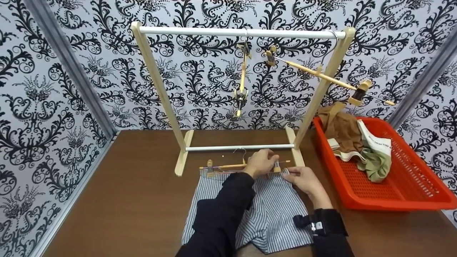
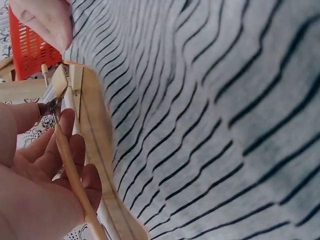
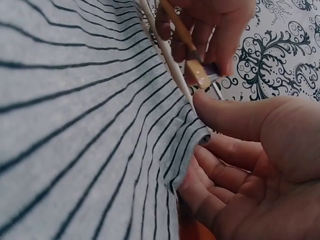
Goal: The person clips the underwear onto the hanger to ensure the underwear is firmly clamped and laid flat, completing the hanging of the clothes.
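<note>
Striped shorts [image 1: 278,210] lie on the brown table, waistband toward the rack. A wooden clip hanger [image 1: 232,166] lies along that waistband, its left clip [image 1: 210,168] over the band's left end. My left hand [image 1: 262,162] pinches the hanger's right clip [image 2: 60,82] between thumb and fingers, and the wooden bar crosses the palm in the left wrist view. At the waistband's right corner, my right hand [image 1: 305,180] holds the cloth between thumb and fingers. In the right wrist view, the clip stands just beyond that thumb, apart from the folded corner.
A wooden rack with a white top rail [image 1: 200,31] stands behind the shorts. Two clip hangers hang from it, one sideways [image 1: 242,76], one tilted [image 1: 321,75]. At right, a red basket [image 1: 421,157] contains brown [image 1: 344,132] and green [image 1: 376,162] cloth items.
</note>
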The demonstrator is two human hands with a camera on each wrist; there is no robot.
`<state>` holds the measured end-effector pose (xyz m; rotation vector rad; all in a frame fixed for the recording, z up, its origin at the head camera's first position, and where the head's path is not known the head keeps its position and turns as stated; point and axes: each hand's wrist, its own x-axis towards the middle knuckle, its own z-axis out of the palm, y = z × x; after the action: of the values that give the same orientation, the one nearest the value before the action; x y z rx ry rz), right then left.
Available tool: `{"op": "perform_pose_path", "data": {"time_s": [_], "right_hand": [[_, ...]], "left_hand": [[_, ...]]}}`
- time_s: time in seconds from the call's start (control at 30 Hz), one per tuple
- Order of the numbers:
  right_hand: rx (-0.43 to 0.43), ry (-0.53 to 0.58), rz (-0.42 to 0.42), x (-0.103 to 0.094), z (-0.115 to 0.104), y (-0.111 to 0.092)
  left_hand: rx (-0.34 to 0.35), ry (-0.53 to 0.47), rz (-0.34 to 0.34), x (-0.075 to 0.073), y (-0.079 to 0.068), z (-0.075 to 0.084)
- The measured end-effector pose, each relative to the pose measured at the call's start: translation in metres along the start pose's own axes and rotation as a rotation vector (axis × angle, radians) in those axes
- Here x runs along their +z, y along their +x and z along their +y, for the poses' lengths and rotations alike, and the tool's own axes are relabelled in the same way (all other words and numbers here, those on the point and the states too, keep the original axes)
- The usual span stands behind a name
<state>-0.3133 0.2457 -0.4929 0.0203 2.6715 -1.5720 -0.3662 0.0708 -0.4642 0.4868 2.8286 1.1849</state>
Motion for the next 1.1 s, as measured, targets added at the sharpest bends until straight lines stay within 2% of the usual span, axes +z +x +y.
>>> {"op": "perform_pose_path", "data": {"time_s": [0.3, 0.67, 1.1], "right_hand": [[0.041, 0.037, 0.001, 0.005, 0.0, -0.001], [0.082, 0.186, -0.037, 0.006, -0.003, 0.0], [0.036, 0.166, -0.032, 0.006, -0.003, 0.003]], "left_hand": [[-0.013, -0.047, -0.034, -0.003, 0.001, 0.002], [0.022, -0.012, 0.006, 0.002, 0.0, -0.005], [0.066, -0.063, 0.003, 0.006, 0.002, -0.013]]}}
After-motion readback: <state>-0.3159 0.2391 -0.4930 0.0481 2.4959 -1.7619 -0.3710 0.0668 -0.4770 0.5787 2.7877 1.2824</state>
